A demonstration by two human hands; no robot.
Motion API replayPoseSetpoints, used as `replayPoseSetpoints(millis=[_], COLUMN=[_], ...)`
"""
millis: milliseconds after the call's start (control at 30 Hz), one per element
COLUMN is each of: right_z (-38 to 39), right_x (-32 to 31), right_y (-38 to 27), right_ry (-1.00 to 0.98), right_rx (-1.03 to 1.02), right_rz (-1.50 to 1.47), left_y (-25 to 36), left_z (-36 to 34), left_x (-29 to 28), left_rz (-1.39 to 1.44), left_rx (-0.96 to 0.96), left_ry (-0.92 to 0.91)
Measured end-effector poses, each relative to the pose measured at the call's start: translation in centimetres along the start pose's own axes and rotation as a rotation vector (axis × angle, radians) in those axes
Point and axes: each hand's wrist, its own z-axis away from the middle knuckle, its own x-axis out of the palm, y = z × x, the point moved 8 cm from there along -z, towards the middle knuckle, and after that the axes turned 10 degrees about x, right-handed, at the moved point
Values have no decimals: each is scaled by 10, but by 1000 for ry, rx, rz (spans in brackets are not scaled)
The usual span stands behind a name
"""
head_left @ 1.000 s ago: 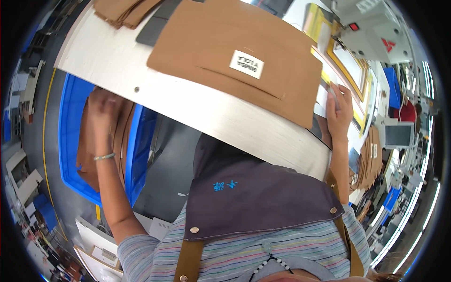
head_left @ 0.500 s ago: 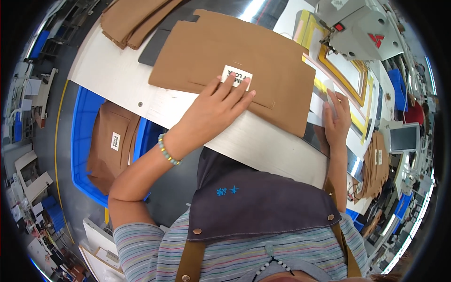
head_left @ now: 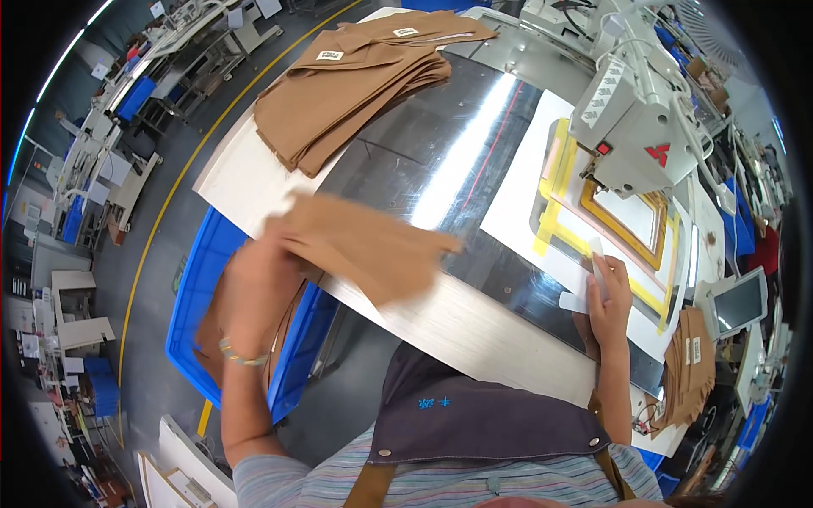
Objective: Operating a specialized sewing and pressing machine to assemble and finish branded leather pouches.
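My left hand (head_left: 264, 275), smeared by motion, is closed on the edge of a brown fabric panel (head_left: 364, 250) over the table's left front edge. The panel is blurred and folded over on itself. Below that hand stands a blue bin (head_left: 196, 313) with brown fabric pieces (head_left: 222, 326) in it. At the right, my right hand (head_left: 608, 300) has its thumb and fingers around a thin white plastic strip (head_left: 598, 261), beside the yellow-taped sewing template (head_left: 550, 224). Part of the strip is hidden behind the fingers.
A pile of brown fabric panels (head_left: 356, 93) lies at the table's far left. The sewing machine head (head_left: 631, 127) overhangs the template and its gold clamp frame (head_left: 656, 254). More brown pieces (head_left: 690, 364) hang at the right, near a small screen (head_left: 738, 302).
The brown panel that lay flat under my left hand is lifted and moved left toward the blue bin. My view has shifted; my right hand stays at the strip.
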Motion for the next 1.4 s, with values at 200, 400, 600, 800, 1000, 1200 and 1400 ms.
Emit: replayPoseSetpoints(millis=[200,400,600,800,1000,1200,1400], right_z=[0,1,1,-2,11,57,95], right_x=[3,2,-1,-2,-64,-159,-199], right_y=[5,5,2,4,66,102,114], right_ry=[-43,-35,-9,-23,122,265,300], right_rx=[37,27,-16,3,639,726,894], right_rz=[-58,-78,-51,-95,-430,-380,-171], left_y=[-113,-133,-111,-90,-44,-58,-123], left_z=[81,147,177,39,-165,-353,-421], left_x=[-134,-66,62,12,63,166,208], left_rz=[-660,-814,-215,270,128,-489,-547], left_rx=[-162,-34,-363,-310,210,394,526], left_ry=[305,135,-365,273,117,-199,33])
